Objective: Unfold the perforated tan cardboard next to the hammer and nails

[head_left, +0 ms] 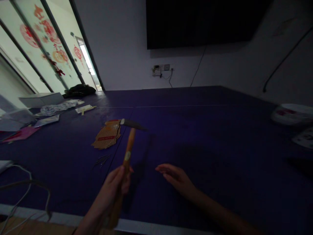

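Note:
A hammer with a wooden handle (pixel 129 147) and a dark metal head (pixel 132 124) is upright in my left hand (pixel 114 184), whose fingers wrap round the handle. To the right, my right hand (pixel 174 178) hovers over or rests on the dark purple tabletop, fingers stretched and slightly curved, holding nothing. Left of the hammer lies a torn, brown piece of cardboard (pixel 106 135) with a red stripe. Several thin metal pieces that look like nails (pixel 102 160) lie just below it, near my left hand.
White and dark cables (pixel 29 182) lie at the left front edge. A white box (pixel 41 99), packets (pixel 61 106) and a pink sheet (pixel 23 133) sit at the far left. A clear bag (pixel 292 114) is on the right. A dark screen (pixel 202 23) hangs on the wall.

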Demonstrator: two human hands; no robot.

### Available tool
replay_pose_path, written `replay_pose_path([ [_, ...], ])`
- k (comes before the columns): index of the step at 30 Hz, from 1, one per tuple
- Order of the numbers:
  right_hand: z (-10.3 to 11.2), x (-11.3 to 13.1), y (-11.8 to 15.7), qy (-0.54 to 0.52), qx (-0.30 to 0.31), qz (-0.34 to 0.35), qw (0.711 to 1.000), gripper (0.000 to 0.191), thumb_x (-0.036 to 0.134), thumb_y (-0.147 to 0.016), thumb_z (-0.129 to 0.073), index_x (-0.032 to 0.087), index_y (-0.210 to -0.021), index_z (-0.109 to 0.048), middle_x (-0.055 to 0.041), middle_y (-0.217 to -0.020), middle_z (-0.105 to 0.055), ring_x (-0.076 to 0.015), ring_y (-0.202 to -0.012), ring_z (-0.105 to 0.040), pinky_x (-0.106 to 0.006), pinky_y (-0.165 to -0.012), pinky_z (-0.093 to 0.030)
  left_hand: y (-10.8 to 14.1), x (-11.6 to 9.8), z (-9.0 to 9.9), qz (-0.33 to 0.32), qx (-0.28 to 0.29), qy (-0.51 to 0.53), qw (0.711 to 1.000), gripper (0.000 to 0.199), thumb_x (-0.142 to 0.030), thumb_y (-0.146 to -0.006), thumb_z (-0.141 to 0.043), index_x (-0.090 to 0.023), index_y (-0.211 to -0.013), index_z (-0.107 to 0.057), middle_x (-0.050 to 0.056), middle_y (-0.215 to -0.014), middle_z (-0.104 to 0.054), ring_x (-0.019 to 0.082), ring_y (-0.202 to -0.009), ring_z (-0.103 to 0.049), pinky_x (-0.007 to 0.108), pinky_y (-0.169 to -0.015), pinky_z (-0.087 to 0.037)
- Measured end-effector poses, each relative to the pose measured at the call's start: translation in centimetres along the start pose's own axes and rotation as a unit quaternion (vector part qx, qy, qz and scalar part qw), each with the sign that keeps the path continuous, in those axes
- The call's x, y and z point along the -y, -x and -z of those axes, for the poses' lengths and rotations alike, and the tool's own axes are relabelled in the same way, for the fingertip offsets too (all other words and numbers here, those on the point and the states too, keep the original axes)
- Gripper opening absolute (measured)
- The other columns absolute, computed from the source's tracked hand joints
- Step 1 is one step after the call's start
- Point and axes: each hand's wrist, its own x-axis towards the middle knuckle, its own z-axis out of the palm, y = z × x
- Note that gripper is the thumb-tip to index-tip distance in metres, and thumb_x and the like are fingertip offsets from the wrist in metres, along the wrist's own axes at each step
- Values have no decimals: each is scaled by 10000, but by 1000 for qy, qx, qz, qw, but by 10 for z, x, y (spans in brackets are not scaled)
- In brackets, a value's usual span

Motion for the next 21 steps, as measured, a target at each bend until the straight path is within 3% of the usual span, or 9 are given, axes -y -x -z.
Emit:
replay_pose_path([
  [2,-5,18,0,3,-30,1,1000,321,402,-784,-478,207,-1035,-524,-73,-1039,-623,-198,-969,-570,-370,-844,-437,8,19,-33,85,103,109,985,475,-575,-606,-601,-139,-777,-522,-65,-535,-394,9,-364,-268,155,-363,-203],
  [5,-11,36,-1,61,-92,-66,992,336,442,-765,-470,168,-946,-542,-82,-887,-652,-217,-814,-613,-341,-692,-483,12,54,-79,151,166,192,955,517,-623,-556,-610,-153,-732,-483,-70,-515,-400,-1,-330,-247,160,-344,-167],
  [9,-5,34,-7,217,-246,-140,934,330,416,-755,-497,158,-960,-488,-91,-789,-649,-237,-746,-623,-321,-612,-464,3,85,-127,147,155,245,946,573,-679,-501,-599,-174,-712,-429,-82,-475,-375,16,-326,-268,173,-348,-186],
  [11,6,28,-10,312,-258,-159,900,282,359,-804,-440,140,-980,-466,-118,-800,-649,-245,-755,-629,-315,-611,-449,-2,90,-143,145,141,256,945,551,-652,-540,-599,-174,-759,-436,-79,-511,-399,19,-346,-296,177,-372,-226],
  [16,38,12,-19,503,-185,-235,811,175,269,-840,-388,128,-863,-490,-151,-796,-653,-241,-715,-641,-290,-589,-420,-11,103,-158,148,164,211,952,516,-625,-647,-526,-134,-803,-508,-26,-565,-492,74,-432,-451,219,-458,-338],
  [21,73,0,-21,599,-157,-260,741,174,262,-851,-381,123,-883,-480,-152,-813,-652,-231,-739,-647,-275,-596,-412,0,123,-135,132,245,243,929,527,-465,-497,-745,-175,-905,-580,49,-893,-602,149,-784,-592,274,-743,-414],
])
